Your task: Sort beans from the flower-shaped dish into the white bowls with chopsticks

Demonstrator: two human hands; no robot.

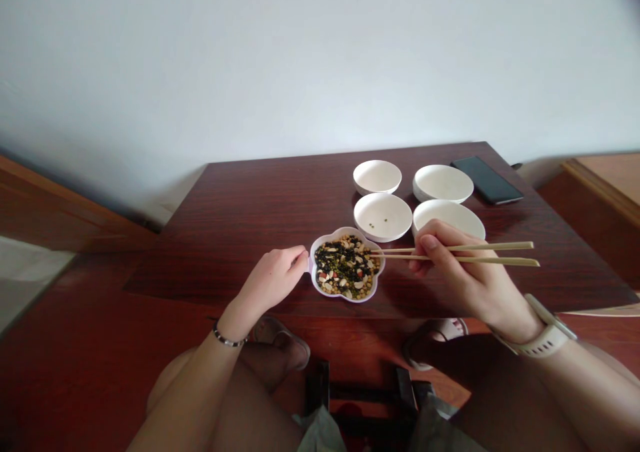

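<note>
The right hand (457, 265), to the right of the flower-shaped dish (380, 269), is closed around a pair of chopsticks (500, 246); their tips reach into the dish's right side. Whether they grip a piece cannot be told. The left hand (277, 272), to the dish's left, has its fingers drawn together on the dish's short handle. The dish contains mixed beans and nuts (345, 265) and is at the near side of a dark wooden table (250, 219).

Just beyond the dish is a white bowl (380, 209) holding a few small green beans. A second bowl (377, 175) is behind that one. Two further bowls (443, 182) are beyond the dish and to its right; a phone (487, 179) lies farthest right of it.
</note>
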